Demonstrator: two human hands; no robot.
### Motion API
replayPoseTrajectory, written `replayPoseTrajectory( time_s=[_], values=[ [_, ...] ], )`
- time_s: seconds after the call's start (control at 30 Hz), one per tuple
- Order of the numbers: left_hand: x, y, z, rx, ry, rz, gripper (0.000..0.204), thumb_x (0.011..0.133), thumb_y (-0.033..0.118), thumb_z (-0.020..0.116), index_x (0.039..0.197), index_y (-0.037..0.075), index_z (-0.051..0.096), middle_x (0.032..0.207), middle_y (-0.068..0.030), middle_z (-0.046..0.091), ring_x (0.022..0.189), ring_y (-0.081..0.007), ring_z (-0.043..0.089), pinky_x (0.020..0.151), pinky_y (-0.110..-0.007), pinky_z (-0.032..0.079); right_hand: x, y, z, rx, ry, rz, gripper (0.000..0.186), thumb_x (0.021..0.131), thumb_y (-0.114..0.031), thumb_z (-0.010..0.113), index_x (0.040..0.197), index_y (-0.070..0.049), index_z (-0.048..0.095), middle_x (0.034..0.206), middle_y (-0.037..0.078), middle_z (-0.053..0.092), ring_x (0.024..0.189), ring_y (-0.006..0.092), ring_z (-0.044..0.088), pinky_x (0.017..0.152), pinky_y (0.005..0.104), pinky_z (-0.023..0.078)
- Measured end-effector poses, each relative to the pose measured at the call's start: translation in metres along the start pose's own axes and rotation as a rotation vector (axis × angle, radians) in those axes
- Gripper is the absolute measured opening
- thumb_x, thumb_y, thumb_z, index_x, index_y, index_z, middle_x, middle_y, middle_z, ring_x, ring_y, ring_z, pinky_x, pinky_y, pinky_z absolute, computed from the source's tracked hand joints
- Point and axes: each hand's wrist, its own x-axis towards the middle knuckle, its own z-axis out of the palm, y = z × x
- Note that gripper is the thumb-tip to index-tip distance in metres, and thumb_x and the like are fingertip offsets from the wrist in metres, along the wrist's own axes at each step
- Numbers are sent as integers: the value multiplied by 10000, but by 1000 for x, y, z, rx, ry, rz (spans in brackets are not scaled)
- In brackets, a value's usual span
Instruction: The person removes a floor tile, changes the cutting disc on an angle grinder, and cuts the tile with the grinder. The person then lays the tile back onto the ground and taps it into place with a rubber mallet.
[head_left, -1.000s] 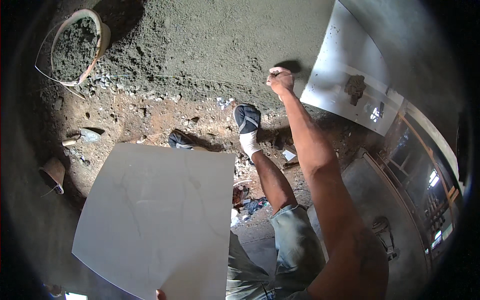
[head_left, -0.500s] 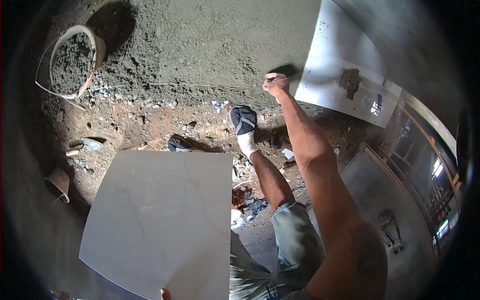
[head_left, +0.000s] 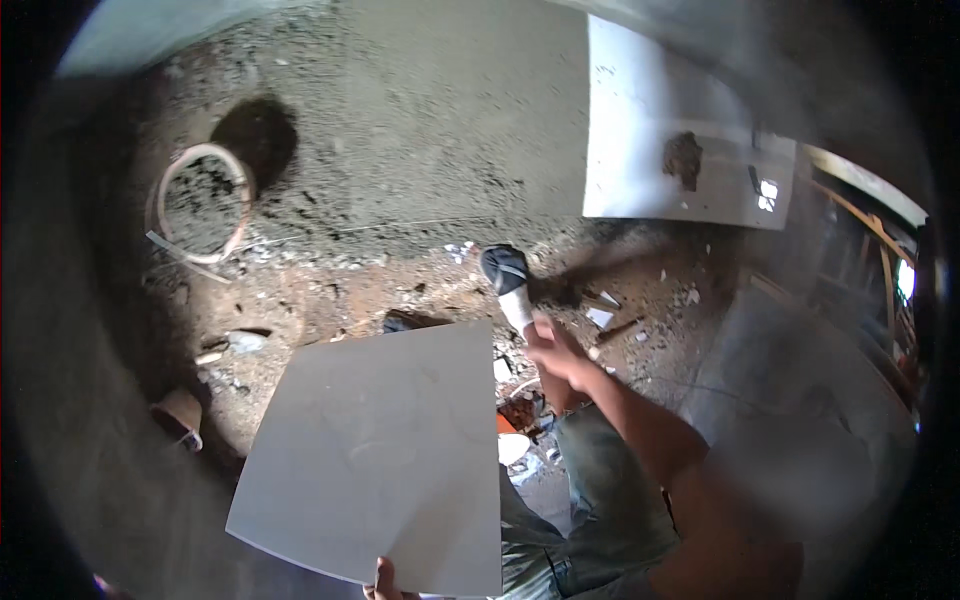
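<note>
A large grey tile [head_left: 380, 450] rests in front of me, tilted across my legs. My left hand [head_left: 385, 582] is shut on its near edge, with the thumb on the face and the other fingers mostly hidden beneath. Above my right shin, just beyond the tile's right edge, my right hand [head_left: 560, 355] is blurred by motion. Its fingers look stretched out and apart, with nothing visible in them. Farther off spreads a bed of grey mortar [head_left: 450, 120]. A pale, glossy tile [head_left: 625, 150] lies at its right side with a brown clump [head_left: 683, 160] on it.
At the left stands a bucket [head_left: 245, 200] holding mortar. Nearer are a trowel [head_left: 245, 342] and a small tipped-over pot [head_left: 180, 415]. A thin string [head_left: 420, 222] runs along the mortar's near edge. Rubble and tile scraps [head_left: 600, 317] litter the dirt around my shoe [head_left: 504, 268].
My right hand has come back from the mortar toward the tile on my legs. The view has shifted, and more of my left hand shows at the tile's near edge.
</note>
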Motion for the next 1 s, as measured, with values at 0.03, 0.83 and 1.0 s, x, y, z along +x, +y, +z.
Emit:
replayPoseTrajectory(
  time_s=[0.03, 0.83, 1.0],
  values=[
    [-1, 4, -3, 269, -75, 80, 335, 939, 241, 695, 967, -93, 690, 936, -154, 695, 834, -228, 649, 723, -365, 525, -44, 2, 6, -28, -28, -41, 751, 874, -378, 766, 1465, -74, 416, 1285, 148, 581, 1221, 280, 565, 1010, 411, 473],
    [321, 99, -170, -232, -912, 231, 789, 866, 469, 702, 1394, -78, 491, 1298, -161, 633, 1141, -284, 630, 984, -410, 495, -158, -71, 109, -249, 30, 48, 728, 862, -157, 713, 1510, -115, 385, 1419, 146, 490, 1240, 271, 502, 1003, 387, 427],
    [361, 154, -175, 921, -617, 412, 676, 1010, 567, 443, 1240, -40, 631, 1061, -123, 726, 880, -262, 699, 796, -394, 550, -139, -34, 109, -126, 31, 98, 862, 839, 85, 639, 1571, -249, 329, 1599, 62, 341, 1430, 228, 363, 1102, 383, 385]
  ],
)
